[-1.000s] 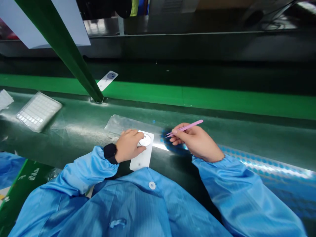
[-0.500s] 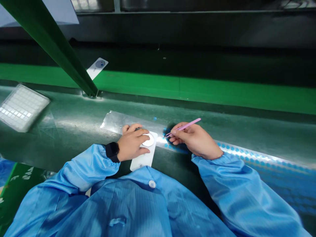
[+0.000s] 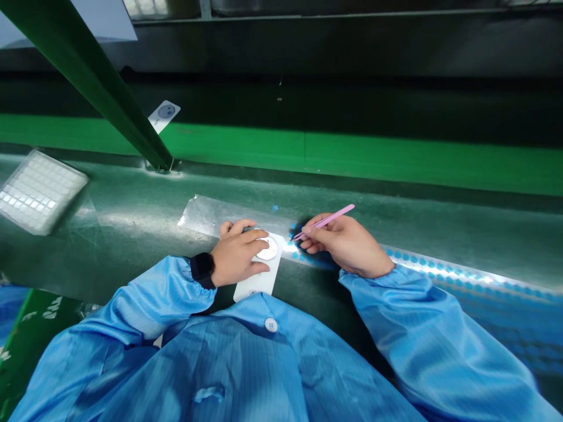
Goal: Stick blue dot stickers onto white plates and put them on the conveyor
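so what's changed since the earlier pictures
The left hand and the white card under it have shifted slightly right, closer to the tips of the pink tweezers. The far card has slid left with the green belt. Nothing was picked up or let go: the right hand still holds the tweezers over the dotted strip.

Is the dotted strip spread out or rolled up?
Spread out where it shows: the strip runs along the bench past the right hand, its blue dots in rows.
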The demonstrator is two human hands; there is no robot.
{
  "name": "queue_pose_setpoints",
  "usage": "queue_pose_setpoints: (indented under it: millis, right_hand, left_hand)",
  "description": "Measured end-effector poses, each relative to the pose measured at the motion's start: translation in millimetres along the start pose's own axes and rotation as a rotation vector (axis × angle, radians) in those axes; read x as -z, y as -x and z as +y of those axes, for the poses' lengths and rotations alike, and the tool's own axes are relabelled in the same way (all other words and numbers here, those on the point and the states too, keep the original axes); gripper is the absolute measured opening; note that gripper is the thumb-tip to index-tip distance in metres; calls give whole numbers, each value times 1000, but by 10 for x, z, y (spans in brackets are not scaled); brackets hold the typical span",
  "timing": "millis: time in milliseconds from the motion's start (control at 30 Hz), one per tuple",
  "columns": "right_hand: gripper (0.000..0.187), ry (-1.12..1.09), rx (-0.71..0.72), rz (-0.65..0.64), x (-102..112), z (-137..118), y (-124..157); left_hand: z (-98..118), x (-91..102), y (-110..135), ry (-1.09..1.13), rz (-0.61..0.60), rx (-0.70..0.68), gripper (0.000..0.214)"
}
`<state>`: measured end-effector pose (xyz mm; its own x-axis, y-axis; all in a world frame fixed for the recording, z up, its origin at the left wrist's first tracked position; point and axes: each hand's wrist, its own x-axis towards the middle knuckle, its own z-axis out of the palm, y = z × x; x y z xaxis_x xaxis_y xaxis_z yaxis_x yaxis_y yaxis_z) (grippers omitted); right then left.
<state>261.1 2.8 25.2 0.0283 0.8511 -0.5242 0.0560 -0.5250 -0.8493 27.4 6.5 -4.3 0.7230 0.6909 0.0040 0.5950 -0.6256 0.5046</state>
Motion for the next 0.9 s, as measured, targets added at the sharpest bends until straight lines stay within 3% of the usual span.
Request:
queue_pose_setpoints:
  millis: [200,533,900]
  right_hand:
    - [31,0,-29,50,-34,-5,-9]
    - [48,-79,-3,-48,76,-16,26]
    - [44,-47,36,12,-313,-1,113]
  left_hand:
    - [-10,-3,9,-3,28,8,42]
    - [-7,-15,23,-1,25,18,41]
    - [32,2,19,-46,32,6,42]
